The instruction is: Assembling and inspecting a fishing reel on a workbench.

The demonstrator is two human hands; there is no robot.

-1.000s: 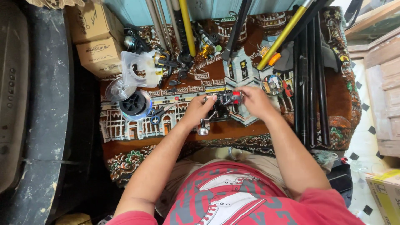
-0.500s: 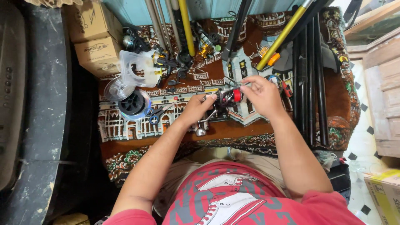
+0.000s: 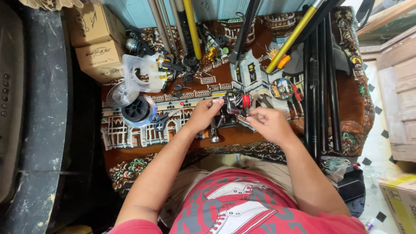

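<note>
My left hand (image 3: 203,116) grips a black fishing reel (image 3: 234,104) with a red spool end, held just above a patterned rug (image 3: 130,130). The reel's metal foot points down toward me. My right hand (image 3: 268,123) is at the reel's right side with the fingertips pinched together; whatever they pinch is too small to make out. Both forearms reach forward from my lap.
Line spools (image 3: 138,110) and blue-handled scissors (image 3: 159,121) lie left of my hands. Several black rods (image 3: 323,82) run down the rug's right side, a yellow rod (image 3: 290,41) lies diagonal. Cardboard boxes (image 3: 93,39) sit far left. More reels (image 3: 173,65) and a round tin (image 3: 281,88) lie beyond.
My right hand has drawn back from the reel toward me and to the right, fingers pinched. The left hand keeps its grip on the reel.
</note>
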